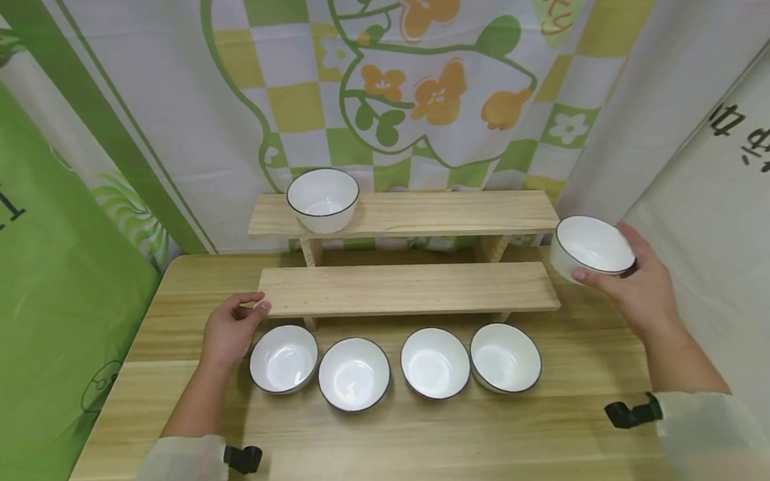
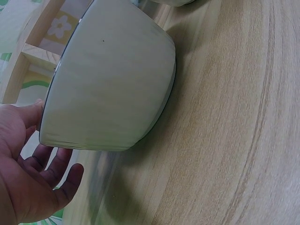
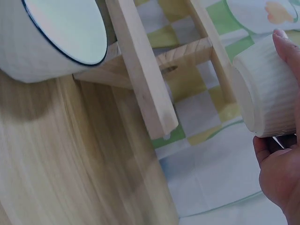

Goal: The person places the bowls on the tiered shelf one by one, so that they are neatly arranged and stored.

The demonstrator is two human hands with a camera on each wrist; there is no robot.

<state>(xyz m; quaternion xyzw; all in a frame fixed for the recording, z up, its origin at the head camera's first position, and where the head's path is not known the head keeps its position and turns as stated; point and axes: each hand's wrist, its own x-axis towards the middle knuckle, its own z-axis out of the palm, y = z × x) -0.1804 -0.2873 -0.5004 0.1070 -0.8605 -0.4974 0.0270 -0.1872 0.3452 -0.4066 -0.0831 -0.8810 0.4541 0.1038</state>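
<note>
My right hand [image 1: 646, 287] grips a white bowl [image 1: 593, 246] with a dark rim, tilted, beyond the right end of the wooden two-tier shelf [image 1: 408, 287]. In the right wrist view the ribbed side of this held bowl [image 3: 269, 89] faces the camera, thumb and fingers on either side. My left hand [image 1: 232, 331] has its thumb and forefinger at the left end of the lower board. In the left wrist view its other fingers [image 2: 58, 166] are loosely bent behind a nearby bowl [image 2: 110, 79], which hides the thumb tip.
On the upper board [image 1: 449, 211] another white bowl [image 1: 324, 200] stands at the left. Several matching bowls, such as the leftmost bowl [image 1: 284, 358], form a row on the wooden table [image 1: 398, 453] before the shelf. A patterned curtain [image 1: 415, 84] hangs close behind.
</note>
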